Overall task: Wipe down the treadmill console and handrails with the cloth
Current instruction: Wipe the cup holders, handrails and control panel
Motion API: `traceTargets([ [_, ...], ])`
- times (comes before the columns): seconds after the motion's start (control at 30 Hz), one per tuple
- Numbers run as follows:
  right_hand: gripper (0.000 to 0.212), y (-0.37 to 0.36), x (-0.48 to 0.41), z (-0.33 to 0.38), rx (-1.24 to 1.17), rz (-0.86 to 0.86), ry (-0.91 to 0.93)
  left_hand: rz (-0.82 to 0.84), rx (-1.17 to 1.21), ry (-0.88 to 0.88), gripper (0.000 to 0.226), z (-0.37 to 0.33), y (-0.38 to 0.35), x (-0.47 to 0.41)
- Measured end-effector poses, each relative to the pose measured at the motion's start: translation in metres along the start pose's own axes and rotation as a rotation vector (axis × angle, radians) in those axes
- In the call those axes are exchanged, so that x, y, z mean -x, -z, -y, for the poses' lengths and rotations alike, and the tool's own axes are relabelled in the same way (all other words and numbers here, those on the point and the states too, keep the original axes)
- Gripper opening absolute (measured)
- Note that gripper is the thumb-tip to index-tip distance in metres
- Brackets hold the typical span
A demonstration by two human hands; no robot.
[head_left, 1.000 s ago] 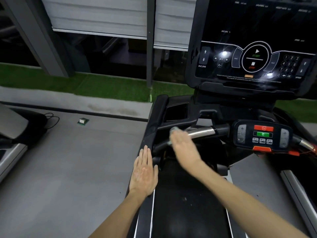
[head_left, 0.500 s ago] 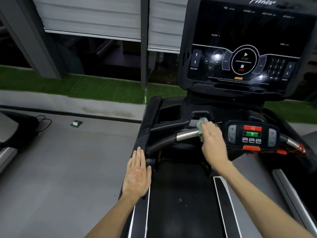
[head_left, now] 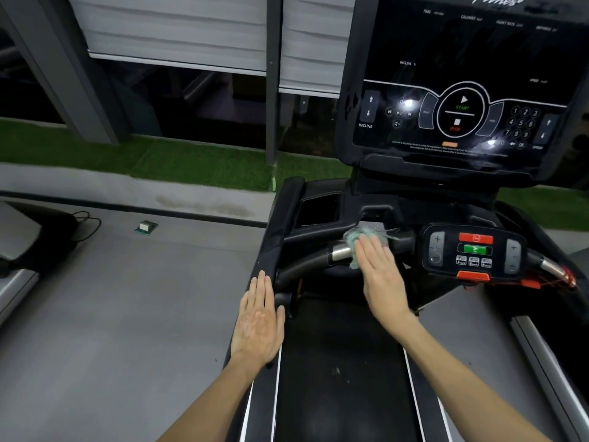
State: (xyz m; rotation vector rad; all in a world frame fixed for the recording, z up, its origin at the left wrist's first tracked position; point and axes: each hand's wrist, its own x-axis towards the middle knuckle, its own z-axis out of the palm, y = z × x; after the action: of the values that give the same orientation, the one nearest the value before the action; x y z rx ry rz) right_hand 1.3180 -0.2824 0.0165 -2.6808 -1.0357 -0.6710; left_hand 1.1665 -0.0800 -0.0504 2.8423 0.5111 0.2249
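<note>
A black treadmill console (head_left: 459,90) with a dark touch panel fills the upper right. Below it runs the front handrail (head_left: 339,252), with a silver grip section, leading to a small control pod (head_left: 475,252) with red and green buttons. A pale green mesh cloth (head_left: 355,239) lies on the rail. My right hand (head_left: 381,275) presses flat on the cloth, fingers straight and together, hiding most of it. My left hand (head_left: 259,317) rests flat, palm down, on the black left side handrail (head_left: 280,218).
The black running belt (head_left: 341,378) stretches toward me between white-edged side rails. Grey floor lies left, with a small box (head_left: 146,226) and a cable (head_left: 86,224) beside another machine (head_left: 19,250). Green turf strip and a window with blinds stand behind.
My right hand slid the cloth right along the front rail from its left end, then came back slightly left over the silver grip. My left hand stayed on the side rail.
</note>
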Motion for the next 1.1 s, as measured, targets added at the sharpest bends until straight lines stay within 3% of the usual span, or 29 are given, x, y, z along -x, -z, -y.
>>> traceTargets([
  [0.1, 0.051, -0.021, -0.015, 0.042, -0.037, 0.080, 0.229, -0.006, -0.023, -0.010, 0.064, 0.001, 0.002, 0.000],
  [0.23, 0.057, -0.006, -0.030, 0.035, 0.094, 0.217, 0.457, 0.000, -0.024, -0.021, 0.065, 0.004, 0.004, 0.000],
  [0.37, 0.063, 0.023, -0.022, -0.021, 0.130, 0.181, 0.330, 0.009, -0.027, -0.009, 0.066, 0.001, 0.005, 0.001],
  [0.47, 0.055, 0.016, -0.018, -0.015, 0.150, 0.126, 0.278, 0.010, -0.014, -0.011, 0.066, -0.001, 0.005, 0.000],
  [0.57, 0.044, -0.014, -0.029, 0.030, 0.084, 0.127, 0.486, 0.019, -0.003, -0.017, 0.067, -0.003, 0.006, 0.000],
  [0.67, 0.056, -0.036, -0.036, 0.076, 0.078, 0.284, 0.603, 0.034, -0.011, -0.031, 0.064, -0.002, 0.008, -0.001],
  [0.77, 0.061, -0.035, -0.041, 0.081, 0.086, 0.301, 0.590, 0.058, 0.007, -0.038, 0.065, -0.002, 0.009, -0.001],
  [0.9, 0.057, -0.026, -0.038, 0.070, 0.106, 0.284, 0.410, 0.038, -0.003, -0.030, 0.065, -0.001, 0.008, 0.001],
  [1.1, 0.039, -0.045, -0.073, 0.122, -0.163, 0.458, 0.330, 0.046, 0.025, -0.024, 0.071, -0.003, 0.006, 0.000],
])
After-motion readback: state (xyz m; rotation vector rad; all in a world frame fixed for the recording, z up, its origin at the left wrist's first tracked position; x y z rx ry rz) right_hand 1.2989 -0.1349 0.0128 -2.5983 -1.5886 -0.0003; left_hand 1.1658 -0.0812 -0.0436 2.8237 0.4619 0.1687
